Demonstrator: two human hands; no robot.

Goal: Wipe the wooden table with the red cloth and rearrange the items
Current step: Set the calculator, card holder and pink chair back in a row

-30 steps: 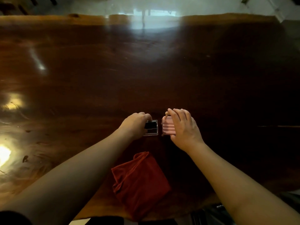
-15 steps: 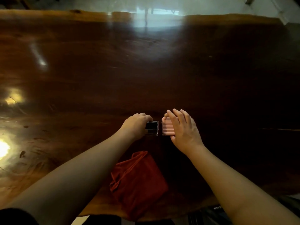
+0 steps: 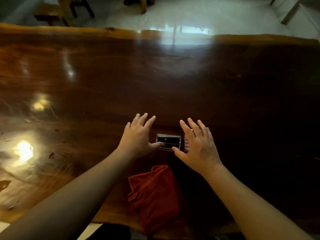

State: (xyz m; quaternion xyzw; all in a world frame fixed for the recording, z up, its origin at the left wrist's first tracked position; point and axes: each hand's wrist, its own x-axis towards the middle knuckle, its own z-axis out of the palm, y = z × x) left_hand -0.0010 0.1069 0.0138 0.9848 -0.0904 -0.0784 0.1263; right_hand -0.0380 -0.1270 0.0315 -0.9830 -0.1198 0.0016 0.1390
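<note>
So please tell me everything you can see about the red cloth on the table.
The red cloth looks like soft, plush fabric, perhaps a towel, in a deep red. It lies loosely folded and crumpled, with a raised fold at its far end and a rolled edge on its left side. It rests on the wooden table near the close edge, and its near end seems to reach that edge. It lies between the two forearms, nearer to the person than the small items. Neither hand touches it.
</note>
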